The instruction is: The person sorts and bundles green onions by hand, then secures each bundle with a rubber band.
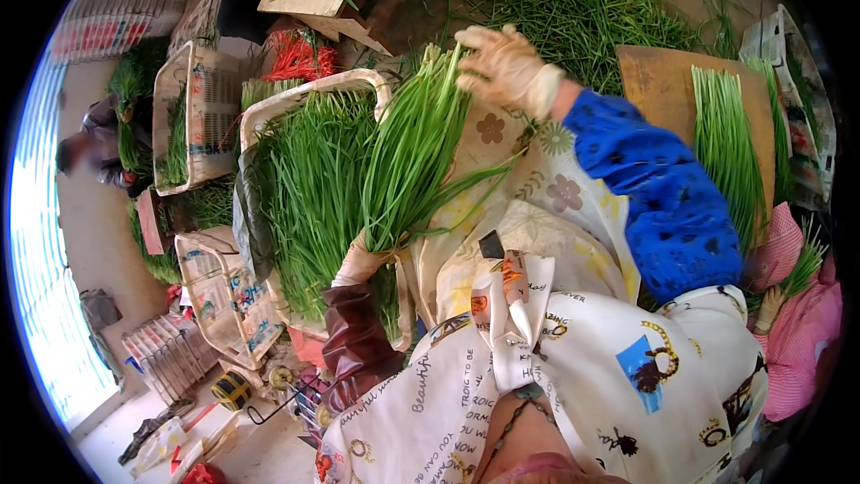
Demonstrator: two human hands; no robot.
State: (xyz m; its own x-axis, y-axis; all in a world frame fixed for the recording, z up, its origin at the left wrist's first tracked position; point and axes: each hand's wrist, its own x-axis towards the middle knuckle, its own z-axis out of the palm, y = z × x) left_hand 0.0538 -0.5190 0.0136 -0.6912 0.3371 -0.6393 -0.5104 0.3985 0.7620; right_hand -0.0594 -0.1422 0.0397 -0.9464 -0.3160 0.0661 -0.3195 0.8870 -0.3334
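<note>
Holding one bundle of green chives (408,157) between both gloved hands, above the lap and over the patterned apron (537,206). Left hand (369,260) gripping the lower end of the bundle, fingers wrapped tight around the stems, dark brown sleeve (358,332) covering the forearm below it. Right hand (503,63) resting at the upper, pale end of the bundle, fingers curled loosely and slightly apart over the tips; whether clamping or merely touching cannot be told. Blue patterned sleeve (658,188) running from that hand down toward the lower right. Bundle lying tilted, upper end leaning right, blades fanning out near the middle. Just beside the bundle, to its left, a white plastic tray (309,90) lying packed with more chives, blades touching the held bundle's edge. Further left, a second crate (202,108) standing tilted with greens inside. Red ties (300,56) lying heaped beyond the tray. Loose pile of chives (582,9) spreading over the ground past the right hand. Brown board (658,81) sitting to the right, carrying a neat row of aligned chives (726,143). Stacked flat cartons (170,354) lying at lower left, a roll of yellow tape (235,387) near them. Another person (98,148) crouching at far left, well apart.
</note>
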